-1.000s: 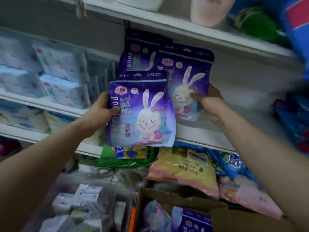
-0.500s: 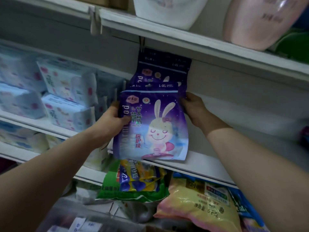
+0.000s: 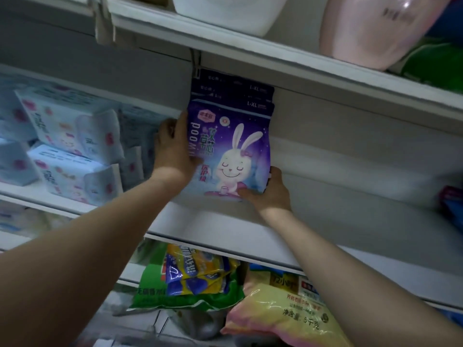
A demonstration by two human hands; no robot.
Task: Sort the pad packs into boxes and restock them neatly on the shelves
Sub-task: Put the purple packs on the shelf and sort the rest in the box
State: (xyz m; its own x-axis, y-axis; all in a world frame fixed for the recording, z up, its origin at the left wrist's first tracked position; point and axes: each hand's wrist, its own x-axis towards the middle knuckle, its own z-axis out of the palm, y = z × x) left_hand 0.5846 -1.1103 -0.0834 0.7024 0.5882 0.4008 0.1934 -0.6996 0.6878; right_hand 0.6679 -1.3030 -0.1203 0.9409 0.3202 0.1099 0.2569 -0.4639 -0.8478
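A purple pad pack with a white rabbit [image 3: 230, 149] stands upright on the white middle shelf [image 3: 225, 226], at the front of a short row of like purple packs [image 3: 233, 88] whose dark tops show behind it. My left hand [image 3: 172, 149] grips the front pack's left edge, thumb on its face. My right hand [image 3: 268, 191] holds its lower right corner, thumb on the front. The packs' backs are hidden.
White and blue pad packs [image 3: 72, 146] fill the shelf to the left. Above, a white basin [image 3: 230, 11] and a pink one [image 3: 375, 28] sit on the top shelf. Below hang a green bag [image 3: 190, 279] and a yellow-pink bag [image 3: 283, 309]. A dark pack [image 3: 453, 206] sits at the far right.
Both hands pushed the front purple pack up and back against the others on the shelf. My right hand slid from the pack's upper right edge to its lower right corner.
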